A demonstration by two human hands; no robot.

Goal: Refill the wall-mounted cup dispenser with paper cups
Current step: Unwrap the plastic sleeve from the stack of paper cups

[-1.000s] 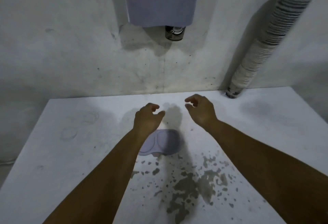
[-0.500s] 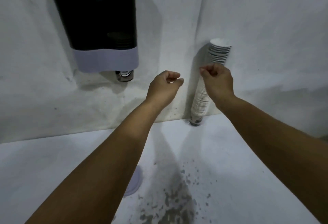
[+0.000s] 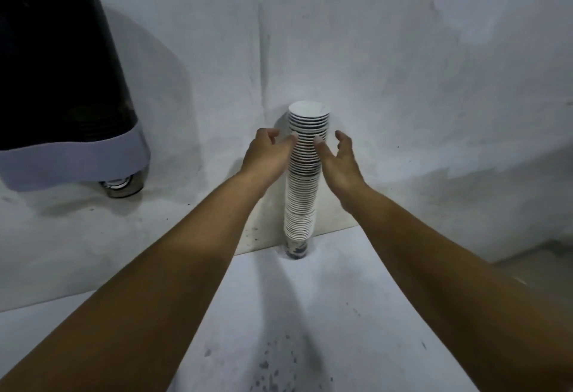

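Both hands flank the upper part of the tall cup stack (image 3: 302, 180) standing against the wall at the table's (image 3: 356, 314) far edge. The left hand (image 3: 267, 153) and right hand (image 3: 338, 158) are spread, fingertips seemingly touching it. The dark dispenser (image 3: 62, 87) hangs far left, contents unclear.

White table (image 3: 356, 314) with dark specks (image 3: 273, 373), scuffed white wall (image 3: 403, 66)

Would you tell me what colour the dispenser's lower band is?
Pale lavender-grey, below the black body of the dispenser; head view.
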